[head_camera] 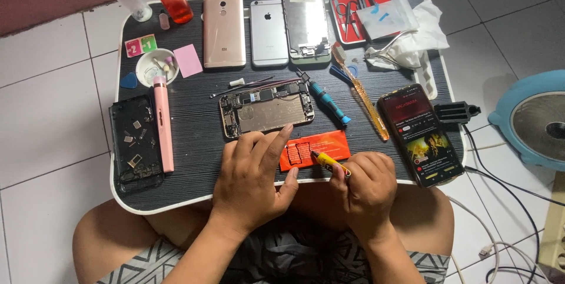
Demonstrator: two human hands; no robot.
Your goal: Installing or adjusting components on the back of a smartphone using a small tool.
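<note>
**Fingers on the orange sheet, yellow tool in your grip**

Fingers [281,143] of your left hand [253,181] lie spread and loose, pinning the orange sheet's [321,145] left end to the tabletop [194,148]. Just above sits the opened phone [266,110], insides showing. Your right hand [365,187] is clenched round the small yellow tool [329,162], its dark tip touching the sheet near the middle.

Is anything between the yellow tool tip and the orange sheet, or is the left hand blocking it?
Nothing visible blocks it. The yellow tool in the right hand has its dark tip right at the orange sheet, on bare surface. The left hand rests at the sheet's left end, its index finger pressing the edge, clear of the tip.
</note>
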